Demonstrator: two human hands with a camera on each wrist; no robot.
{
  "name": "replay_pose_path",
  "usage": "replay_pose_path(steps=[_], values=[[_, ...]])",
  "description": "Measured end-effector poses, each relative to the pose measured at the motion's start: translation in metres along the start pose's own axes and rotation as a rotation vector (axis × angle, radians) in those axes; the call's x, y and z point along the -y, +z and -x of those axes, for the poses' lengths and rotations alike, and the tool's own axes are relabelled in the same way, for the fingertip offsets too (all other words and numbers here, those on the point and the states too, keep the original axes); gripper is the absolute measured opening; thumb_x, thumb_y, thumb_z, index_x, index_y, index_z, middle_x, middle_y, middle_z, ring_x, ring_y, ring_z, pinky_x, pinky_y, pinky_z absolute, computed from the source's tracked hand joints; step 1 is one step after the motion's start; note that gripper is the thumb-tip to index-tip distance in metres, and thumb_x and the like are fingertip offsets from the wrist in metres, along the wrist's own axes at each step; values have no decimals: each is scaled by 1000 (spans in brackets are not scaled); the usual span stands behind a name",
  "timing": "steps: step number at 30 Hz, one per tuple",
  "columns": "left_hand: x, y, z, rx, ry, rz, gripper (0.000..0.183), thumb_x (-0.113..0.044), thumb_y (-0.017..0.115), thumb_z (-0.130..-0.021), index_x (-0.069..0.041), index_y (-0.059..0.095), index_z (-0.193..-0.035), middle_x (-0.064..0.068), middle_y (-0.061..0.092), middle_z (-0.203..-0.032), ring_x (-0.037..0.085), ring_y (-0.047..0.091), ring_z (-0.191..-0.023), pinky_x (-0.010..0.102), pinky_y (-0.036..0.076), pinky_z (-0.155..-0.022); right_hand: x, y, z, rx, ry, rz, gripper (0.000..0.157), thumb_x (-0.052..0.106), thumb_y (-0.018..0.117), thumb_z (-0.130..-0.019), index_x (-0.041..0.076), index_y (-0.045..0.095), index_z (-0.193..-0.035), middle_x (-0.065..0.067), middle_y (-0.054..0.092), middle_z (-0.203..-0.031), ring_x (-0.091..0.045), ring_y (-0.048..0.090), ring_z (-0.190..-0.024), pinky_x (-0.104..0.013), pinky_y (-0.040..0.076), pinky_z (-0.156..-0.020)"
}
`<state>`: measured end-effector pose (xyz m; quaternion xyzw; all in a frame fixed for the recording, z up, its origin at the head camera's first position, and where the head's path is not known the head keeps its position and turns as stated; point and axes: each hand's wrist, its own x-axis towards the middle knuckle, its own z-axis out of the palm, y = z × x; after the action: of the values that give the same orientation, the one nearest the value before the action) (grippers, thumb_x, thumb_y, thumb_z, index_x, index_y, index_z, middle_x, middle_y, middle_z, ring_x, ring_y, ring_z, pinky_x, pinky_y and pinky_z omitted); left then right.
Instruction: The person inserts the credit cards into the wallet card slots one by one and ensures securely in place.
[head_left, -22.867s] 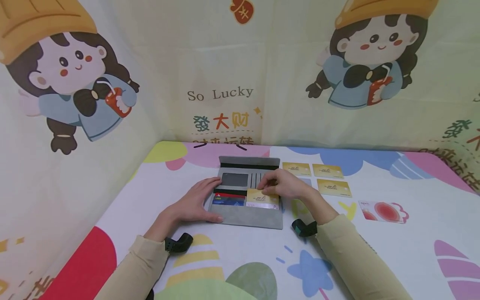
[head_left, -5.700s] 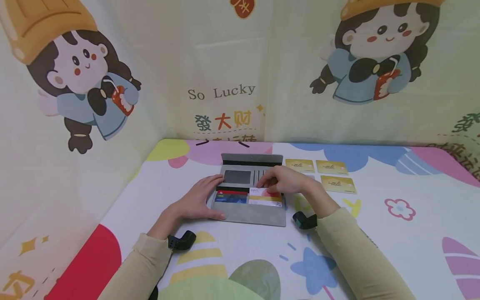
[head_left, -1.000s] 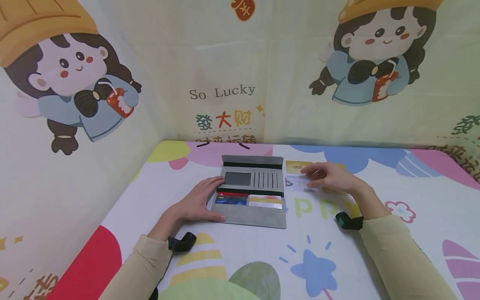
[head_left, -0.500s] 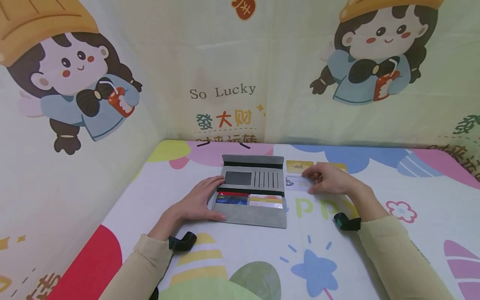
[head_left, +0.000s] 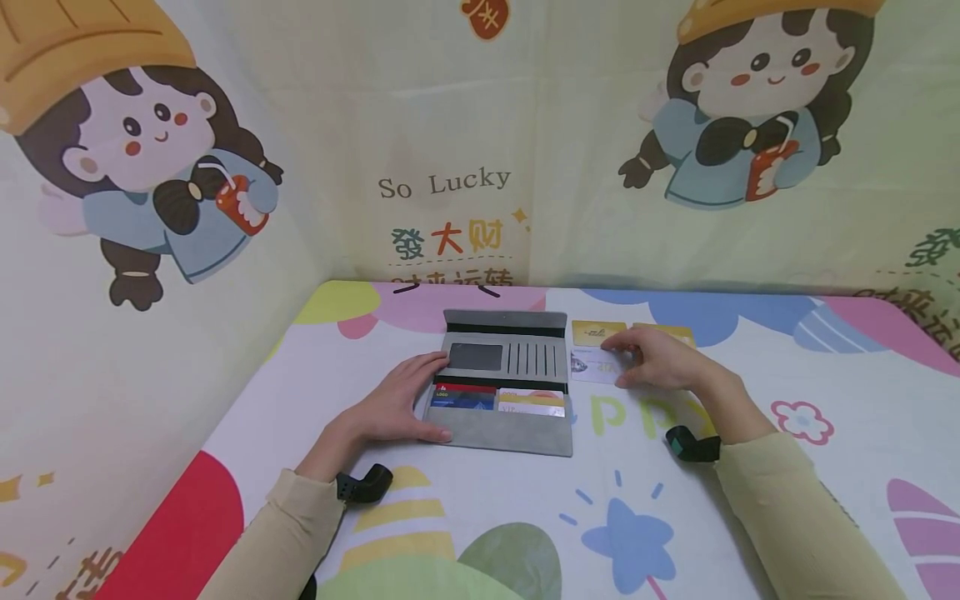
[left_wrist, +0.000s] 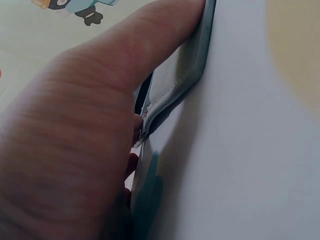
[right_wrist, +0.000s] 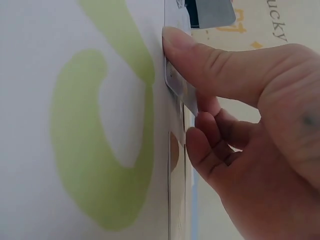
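An open grey wallet [head_left: 502,435] lies flat on the table. My left hand [head_left: 386,404] rests along its left side, thumb on the lower flap and fingertips beside the dark window [head_left: 477,357]. In the left wrist view the thumb lies over the wallet's edge [left_wrist: 192,75]. To the wallet's right, my right hand [head_left: 663,362] pinches a pale silver VIP card [head_left: 591,367] by its edges, thumb at the near edge and fingers at the far one. In the right wrist view the card [right_wrist: 175,82] shows between thumb and fingers.
A blue-and-red card [head_left: 465,398] fills the wallet's lower left pocket; overlapping cards [head_left: 531,402] fill the lower right one. Narrow slots [head_left: 534,360] line the upper panel. Gold cards [head_left: 592,332] lie behind the right hand, which partly covers them. A printed curtain [head_left: 450,100] hangs behind the table.
Since the earliest frame, the pink-and-white card has gone from the table into the lower right pocket. My right hand has moved right from there to the silver card; my left hand stays put.
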<state>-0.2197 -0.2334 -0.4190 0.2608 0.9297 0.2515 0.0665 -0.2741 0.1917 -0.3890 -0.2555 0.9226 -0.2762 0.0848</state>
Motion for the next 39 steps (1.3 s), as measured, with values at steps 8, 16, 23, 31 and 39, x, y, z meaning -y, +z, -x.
replay_pose_path(steps=[8, 16, 23, 31, 39], values=[[-2, 0, 0, -5, 5, -3, 109, -60, 80, -72, -11, 33, -158, 6, 25, -164, 31, 21, -149, 59, 20, -117, 4, 1, 1, -30, 3, -11, 47, 8, 84, -80, 5, 64, -123, -20, 53, -122, -35, 48, -105, -49, 43, -89], [-2, 1, 1, -3, 3, 0, 109, -59, 80, -72, -11, 33, -158, 6, 25, -164, 31, 20, -149, 58, 20, -118, 5, -1, 4, -13, -25, -34, 51, 9, 83, -81, 3, 62, -127, -15, 60, -118, -29, 53, -93, -41, 46, -82], [-4, 0, 2, -5, 7, 1, 109, -59, 80, -72, -10, 33, -158, 7, 25, -164, 31, 20, -149, 59, 20, -118, 6, -3, 7, 2, -5, -46, 60, 14, 84, -81, -1, 60, -133, -20, 58, -128, -31, 55, -98, -44, 47, -87], [-3, 0, 2, -5, 8, 3, 109, -59, 81, -73, -10, 33, -158, 7, 24, -164, 31, 20, -149, 58, 20, -118, 4, -4, 8, 9, 19, -80, 58, 11, 82, -83, 2, 60, -136, -18, 55, -130, -34, 54, -104, -48, 47, -91], [-3, 1, 2, -8, 8, 3, 109, -59, 81, -73, -11, 33, -158, 6, 25, -164, 31, 20, -149, 58, 20, -118, -1, -5, 7, -11, 16, -106, 60, 12, 83, -85, 5, 59, -139, -15, 53, -123, -30, 52, -99, -40, 44, -82]])
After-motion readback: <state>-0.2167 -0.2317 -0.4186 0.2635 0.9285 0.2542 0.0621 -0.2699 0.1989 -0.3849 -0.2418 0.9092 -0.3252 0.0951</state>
